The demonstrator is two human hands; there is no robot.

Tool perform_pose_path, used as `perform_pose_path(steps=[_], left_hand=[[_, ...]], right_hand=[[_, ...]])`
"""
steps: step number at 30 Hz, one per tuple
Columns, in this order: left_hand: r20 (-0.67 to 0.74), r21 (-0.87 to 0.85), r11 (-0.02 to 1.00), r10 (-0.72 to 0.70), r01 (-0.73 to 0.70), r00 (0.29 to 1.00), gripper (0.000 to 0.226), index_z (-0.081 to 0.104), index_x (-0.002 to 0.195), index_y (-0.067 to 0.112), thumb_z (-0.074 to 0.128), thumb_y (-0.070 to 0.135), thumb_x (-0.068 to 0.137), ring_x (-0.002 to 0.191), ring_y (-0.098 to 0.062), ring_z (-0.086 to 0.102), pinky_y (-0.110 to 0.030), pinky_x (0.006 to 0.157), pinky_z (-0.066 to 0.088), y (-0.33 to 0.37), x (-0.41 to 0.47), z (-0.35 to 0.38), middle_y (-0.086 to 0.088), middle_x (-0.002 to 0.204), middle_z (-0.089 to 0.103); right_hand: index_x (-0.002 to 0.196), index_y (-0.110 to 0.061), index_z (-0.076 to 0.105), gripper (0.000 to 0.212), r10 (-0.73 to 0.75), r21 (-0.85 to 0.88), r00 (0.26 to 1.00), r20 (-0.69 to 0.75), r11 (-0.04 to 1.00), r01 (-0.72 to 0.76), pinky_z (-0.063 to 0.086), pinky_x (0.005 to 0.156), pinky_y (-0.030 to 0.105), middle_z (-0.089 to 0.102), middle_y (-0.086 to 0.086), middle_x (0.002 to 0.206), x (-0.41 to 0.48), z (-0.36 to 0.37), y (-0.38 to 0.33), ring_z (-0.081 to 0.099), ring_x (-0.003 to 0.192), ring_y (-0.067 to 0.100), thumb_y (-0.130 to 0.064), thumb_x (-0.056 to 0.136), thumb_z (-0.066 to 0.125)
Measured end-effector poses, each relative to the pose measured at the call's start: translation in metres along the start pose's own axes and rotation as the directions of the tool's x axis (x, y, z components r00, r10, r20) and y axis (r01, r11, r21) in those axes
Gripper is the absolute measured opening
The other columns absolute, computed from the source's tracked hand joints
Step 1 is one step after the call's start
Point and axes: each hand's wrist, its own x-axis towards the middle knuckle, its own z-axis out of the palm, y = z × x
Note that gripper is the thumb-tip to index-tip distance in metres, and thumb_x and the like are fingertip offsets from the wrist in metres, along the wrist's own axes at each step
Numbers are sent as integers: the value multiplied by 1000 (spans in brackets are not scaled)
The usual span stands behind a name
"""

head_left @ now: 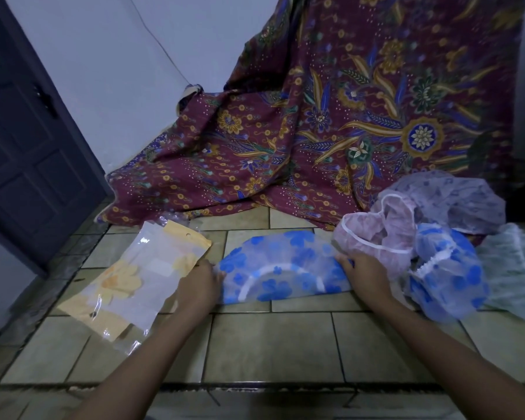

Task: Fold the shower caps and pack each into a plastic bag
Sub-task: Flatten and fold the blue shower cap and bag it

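A blue-flowered shower cap (pixel 282 268) lies folded into a half circle on the tiled floor, white elastic band curving across it. My left hand (pixel 199 284) grips its left end and my right hand (pixel 365 275) grips its right end. To the left lies a clear plastic bag (pixel 140 283) with a yellow shower cap inside. On the right sits a heap of unfolded caps: a pink one (pixel 382 234), a second blue-flowered one (pixel 446 274), a pale purple one (pixel 455 201) and a pale green one (pixel 515 274).
A maroon batik cloth (pixel 331 125) hangs behind and spills onto the floor. A dark door (pixel 28 147) stands at the left beside a pale wall. The beige floor tiles (pixel 270 344) drop at a step edge near me.
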Motion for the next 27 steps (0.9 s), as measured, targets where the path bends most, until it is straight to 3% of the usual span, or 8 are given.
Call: perform_pose_path(steps=[5,7,11,14,17,19,23,27], left_hand=[[-227,403,863,417,-304,880,49,51,106,9,64,27,62,72,-30,63,-38,77,37,22,1,4,-12,83,63],[-110,331,793,571,-512,813,57,39,129,14,36,37,77,109,-30,58,-42,97,35,36,1,9,-17,121,56],[243,306,732,558,-609,793,64,-2,149,22,9,52,95,145,-18,-2,-48,114,-7,57,5,26,-2,158,-7],[281,288,754,523,-590,805,62,-7,149,21,20,47,99,145,-18,-8,-47,114,-11,61,11,35,-4,157,-11],[259,290,758,526,-585,810,62,-5,149,16,18,45,99,145,-17,-8,-44,115,-11,62,13,42,-4,158,-8],[239,271,771,527,-577,816,68,-4,149,13,5,49,92,145,-15,-7,-39,115,-12,60,14,47,-3,158,-3],[223,134,832,504,-538,834,78,-3,148,12,4,57,85,145,-13,-6,-29,113,-12,54,21,52,-3,158,-2],[223,53,859,487,-510,844,87,0,149,12,13,63,80,144,-10,-5,-25,114,-9,43,25,50,-2,158,-2]], right_hand=[[98,-2,60,34,-50,-146,995,81,987,61,42,80,36,65,18,101,2,3,-8,59,97,31,-31,97,42],[100,-5,59,31,-102,-180,991,88,977,116,43,80,33,65,16,103,1,3,-10,59,97,30,-31,97,42],[109,-8,55,31,-160,-387,985,-68,914,122,42,78,35,64,13,99,-6,0,-23,61,92,29,-31,98,37],[92,-11,63,31,-416,-550,900,-131,786,283,34,73,40,62,10,78,-8,12,-43,61,72,29,-24,84,36],[110,-9,63,42,-640,-406,759,123,665,626,35,94,45,65,15,110,-2,29,-66,58,106,31,-18,79,36],[141,-9,37,54,-612,-267,722,323,673,690,15,115,41,33,7,150,1,40,-76,26,140,21,-27,92,24],[149,-24,0,85,-451,-168,782,429,811,560,-9,115,37,3,-7,158,12,52,-73,-1,145,9,-62,76,-22],[149,-28,4,57,-328,-218,831,450,862,458,-3,115,42,3,-7,158,24,51,-70,1,145,11,-52,97,10]])
